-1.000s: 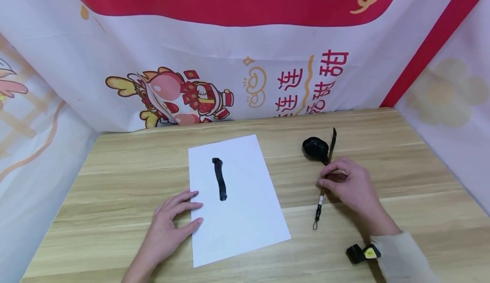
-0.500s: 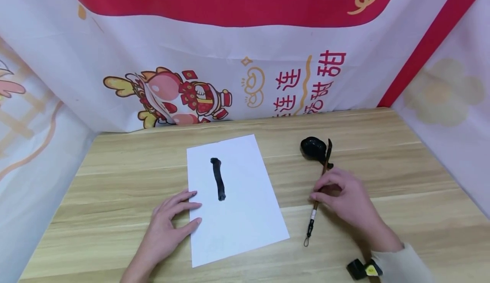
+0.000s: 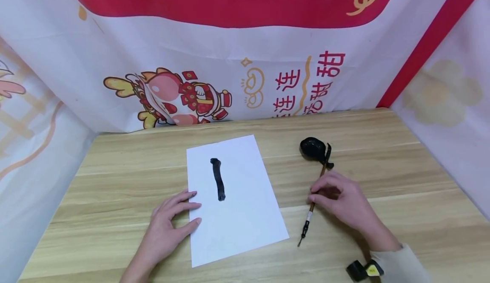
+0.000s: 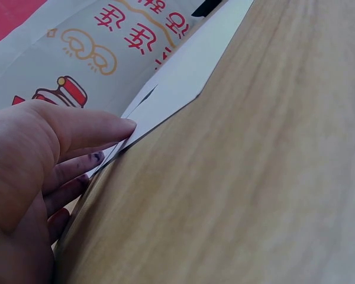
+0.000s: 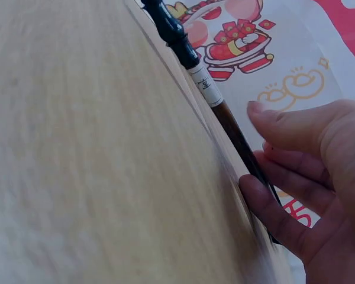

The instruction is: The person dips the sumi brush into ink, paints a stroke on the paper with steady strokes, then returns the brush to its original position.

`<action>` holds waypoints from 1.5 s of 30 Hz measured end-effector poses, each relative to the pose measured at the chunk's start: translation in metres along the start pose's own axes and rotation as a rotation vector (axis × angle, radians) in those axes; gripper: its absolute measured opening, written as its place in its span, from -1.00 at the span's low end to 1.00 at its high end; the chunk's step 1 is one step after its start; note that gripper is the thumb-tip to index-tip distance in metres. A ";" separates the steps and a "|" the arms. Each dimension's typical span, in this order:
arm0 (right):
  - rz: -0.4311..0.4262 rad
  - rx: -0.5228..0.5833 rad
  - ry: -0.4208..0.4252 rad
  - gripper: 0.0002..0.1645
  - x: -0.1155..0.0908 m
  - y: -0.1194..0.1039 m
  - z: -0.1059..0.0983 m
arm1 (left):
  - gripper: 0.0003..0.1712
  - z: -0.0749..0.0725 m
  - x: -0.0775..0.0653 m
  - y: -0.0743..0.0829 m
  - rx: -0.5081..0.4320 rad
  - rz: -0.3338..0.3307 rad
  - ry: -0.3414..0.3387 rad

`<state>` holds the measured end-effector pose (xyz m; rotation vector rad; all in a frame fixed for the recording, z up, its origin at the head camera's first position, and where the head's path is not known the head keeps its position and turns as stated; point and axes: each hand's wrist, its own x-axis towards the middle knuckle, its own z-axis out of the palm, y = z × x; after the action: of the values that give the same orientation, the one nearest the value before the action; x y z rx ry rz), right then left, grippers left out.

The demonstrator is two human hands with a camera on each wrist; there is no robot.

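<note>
A writing brush (image 3: pixel 317 189) with a brown handle and dark bristles slants across the table on the right. Its bristle end lies over the handle of a black spoon-shaped dish (image 3: pixel 313 148). My right hand (image 3: pixel 342 193) is around the brush's handle with relaxed fingers; in the right wrist view the thumb (image 5: pixel 266 118) stands apart from the brush while fingertips touch it. My left hand (image 3: pixel 168 223) rests with spread fingers on the left edge of a white sheet of paper (image 3: pixel 245 223). One thick black ink stroke (image 3: pixel 218 179) marks the sheet.
A black tape-measure-like object with a yellow patch (image 3: pixel 373 269) sits by the right sleeve (image 3: pixel 400 266). Printed cloth (image 3: pixel 229 45) with a cartoon figure closes off the back of the wooden table (image 3: pixel 115 164), and similar cloth hangs at both sides.
My right hand has moved the brush toward me and left, so its bristle end now crosses the dish's handle. Its hanging loop has turned edge-on. The left hand stays on the paper.
</note>
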<state>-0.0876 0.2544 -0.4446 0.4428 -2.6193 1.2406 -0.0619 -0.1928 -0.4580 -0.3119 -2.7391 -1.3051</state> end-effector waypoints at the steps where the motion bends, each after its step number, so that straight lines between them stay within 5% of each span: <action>1: -0.002 0.015 -0.003 -0.67 0.000 0.001 0.000 | -0.62 0.000 0.000 0.000 0.001 -0.001 -0.001; 27: 0.037 0.089 -0.015 -0.63 0.002 0.014 -0.014 | -0.61 0.000 -0.001 -0.002 -0.008 0.031 0.018; 37: 0.136 0.085 -0.025 -0.73 0.002 0.010 -0.019 | -0.63 0.003 0.002 -0.002 -0.005 0.041 0.026; 45: 0.276 0.064 -0.037 -0.80 -0.003 0.007 -0.024 | -0.64 0.000 -0.001 -0.002 -0.043 -0.073 0.006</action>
<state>-0.0855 0.2782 -0.4360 0.1161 -2.7489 1.4120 -0.0610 -0.1942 -0.4595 -0.2130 -2.7445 -1.3820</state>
